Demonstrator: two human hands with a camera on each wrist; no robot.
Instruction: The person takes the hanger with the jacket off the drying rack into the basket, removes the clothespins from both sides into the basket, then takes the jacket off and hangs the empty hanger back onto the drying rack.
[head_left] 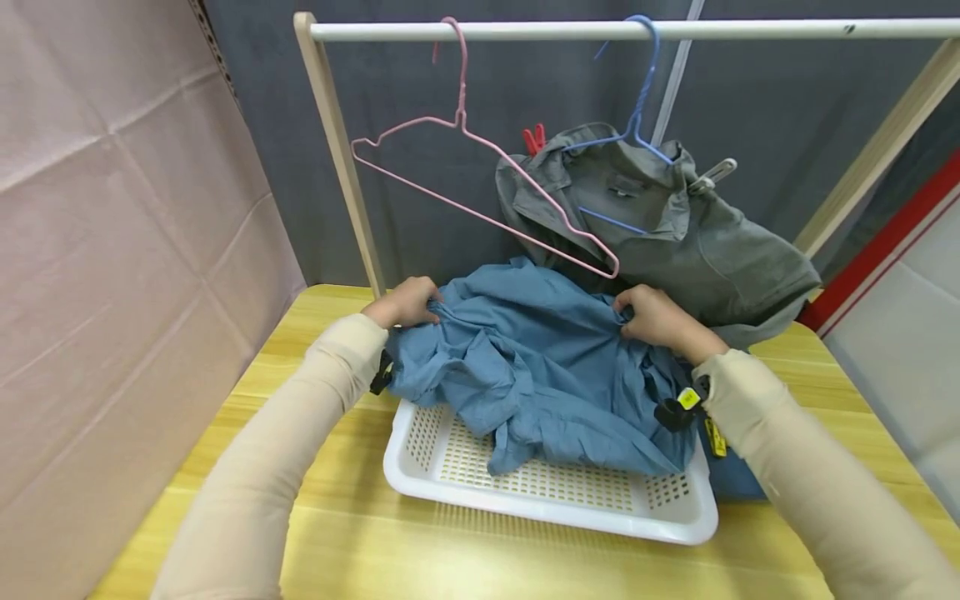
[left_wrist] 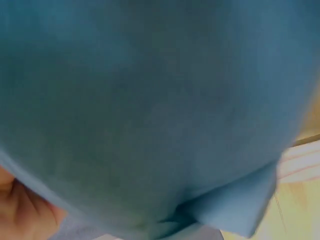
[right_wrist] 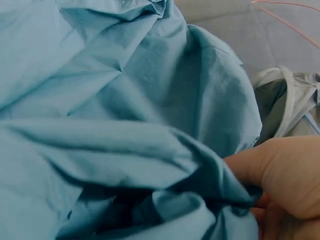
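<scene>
My left hand (head_left: pixel 405 302) and right hand (head_left: pixel 660 321) each grasp a bunched edge of the blue shirt (head_left: pixel 540 367). The shirt lies partly in the white basket (head_left: pixel 555 500), below the pink hanger (head_left: pixel 480 175).

We hold both arms stretched forward toward twelve o'clock, our left hand (head_left: pixel 406 302) at eleven and right hand (head_left: pixel 654 321) at one, fingers curled tight.
</scene>
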